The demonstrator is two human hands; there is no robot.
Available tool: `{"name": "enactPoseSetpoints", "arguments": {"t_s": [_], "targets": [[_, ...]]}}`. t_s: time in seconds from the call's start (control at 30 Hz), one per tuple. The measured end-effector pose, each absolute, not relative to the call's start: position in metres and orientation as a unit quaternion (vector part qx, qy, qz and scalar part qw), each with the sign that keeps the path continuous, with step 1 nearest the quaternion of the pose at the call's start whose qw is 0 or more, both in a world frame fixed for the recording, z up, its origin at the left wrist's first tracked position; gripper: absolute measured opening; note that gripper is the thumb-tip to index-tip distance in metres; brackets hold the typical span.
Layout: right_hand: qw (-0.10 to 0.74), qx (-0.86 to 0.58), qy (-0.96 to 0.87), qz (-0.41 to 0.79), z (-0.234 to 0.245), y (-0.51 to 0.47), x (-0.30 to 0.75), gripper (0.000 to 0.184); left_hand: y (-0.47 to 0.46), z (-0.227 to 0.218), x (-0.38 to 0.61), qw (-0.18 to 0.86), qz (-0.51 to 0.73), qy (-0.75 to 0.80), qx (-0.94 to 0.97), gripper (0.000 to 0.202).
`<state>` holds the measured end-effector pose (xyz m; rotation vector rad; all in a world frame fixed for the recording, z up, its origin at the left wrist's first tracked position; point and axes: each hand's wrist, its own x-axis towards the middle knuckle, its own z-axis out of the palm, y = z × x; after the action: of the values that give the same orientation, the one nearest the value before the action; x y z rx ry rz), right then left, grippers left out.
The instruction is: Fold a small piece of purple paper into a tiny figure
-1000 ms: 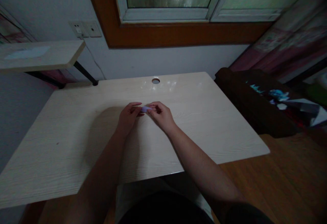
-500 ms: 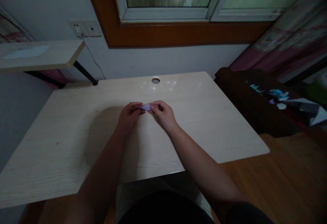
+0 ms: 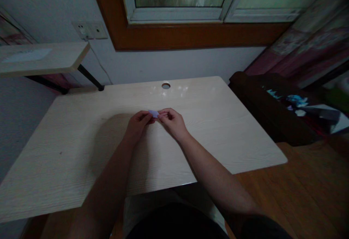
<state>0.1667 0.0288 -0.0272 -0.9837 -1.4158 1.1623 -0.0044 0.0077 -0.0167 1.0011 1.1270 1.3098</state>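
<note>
small purple paper piece (image 3: 153, 113) is held just on the near side of the cable hole (image 3: 165, 85), slightly above the desk (image 3: 81, 130). it is pinched from both ends: left hand (image 3: 137, 122) closed on it with thumb and forefinger, right hand (image 3: 172, 121) likewise, remaining fingers curled in.

change over the last second: the piece has been lifted a touch toward the cable hole and tipped, so a pale corner is now shown upward where a flatter, wider face was seen before. both hands have hardly been shifted; the wrists are kept near the same spot, near side of the hole.

judged: the paper is being turned or creased between the fingertips in place, not released. fold detail can't be told, too small and dim.

a shelf (image 3: 40, 57) is seen far left of the hole.
</note>
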Motion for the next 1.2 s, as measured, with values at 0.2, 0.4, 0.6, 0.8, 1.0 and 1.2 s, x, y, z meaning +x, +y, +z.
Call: {"name": "enactPoseSetpoints", "arguments": {"t_s": [0.2,0.4,0.6,0.8,1.0,1.2], "targets": [[0.497,-0.422,-0.668,0.358,-0.026,0.025,0.167,0.021,0.008,-0.018,-0.004,0.537,0.551,0.486,0.415,0.029],[0.468,-0.399,-0.751,0.24,-0.018,0.023,0.17,0.018,0.007,-0.016,-0.003,0.542,0.538,0.502,0.407,0.028],[0.44,-0.411,-0.775,0.19,-0.018,0.022,0.17,0.02,0.007,-0.015,-0.002,0.549,0.522,0.497,0.423,0.032],[0.41,-0.428,-0.795,0.131,-0.018,0.02,0.17,0.02,0.005,-0.016,-0.003,0.504,0.498,0.52,0.477,0.028],[0.38,-0.446,-0.804,0.101,-0.014,0.016,0.168,0.019,0.006,-0.018,-0.002,0.455,0.493,0.538,0.51,0.02],[0.348,-0.463,-0.811,0.084,-0.011,0.013,0.167,0.019,0.008,-0.024,-0.002,0.431,0.493,0.537,0.532,0.018]]}}
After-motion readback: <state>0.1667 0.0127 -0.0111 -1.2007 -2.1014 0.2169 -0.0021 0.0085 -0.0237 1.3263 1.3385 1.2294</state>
